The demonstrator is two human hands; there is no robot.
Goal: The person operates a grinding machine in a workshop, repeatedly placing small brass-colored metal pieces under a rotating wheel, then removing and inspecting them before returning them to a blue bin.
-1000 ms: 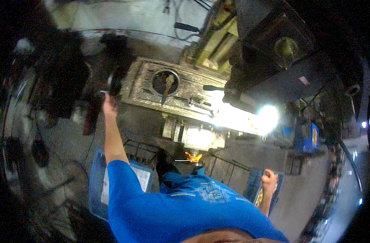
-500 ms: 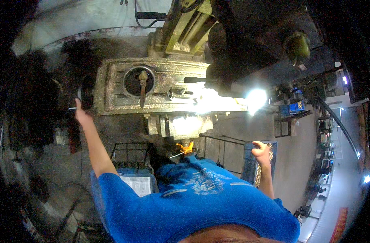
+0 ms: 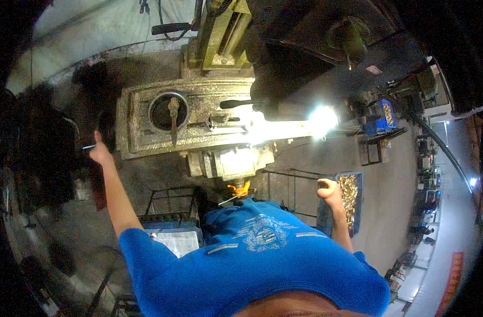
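Observation:
My left hand (image 3: 100,152) is stretched out beyond the left end of a worn metal machine table (image 3: 199,140), thumb up and fingers closed. A thin pale stick (image 3: 88,147) juts from it; the dark surroundings hide the rest. My right hand (image 3: 330,193) hangs in the air with curled fingers, beside a blue crate of brass-coloured parts (image 3: 349,191). Whatever may be inside that hand does not show. On the machine table lie a round metal ring (image 3: 184,119) and a brush-like tool with a wooden handle (image 3: 174,124) across it.
A bright lamp (image 3: 323,120) glares at the table's right end. An orange-handled thing (image 3: 240,189) is in front of my body. Metal frames stand either side, with a tray bearing white paper (image 3: 180,243) at left. Another blue bin (image 3: 381,117) stands far right.
The whole view has shifted, so the machine table appears further left. Relative to the table, my left hand is slightly lower and further out. My right hand stays curled.

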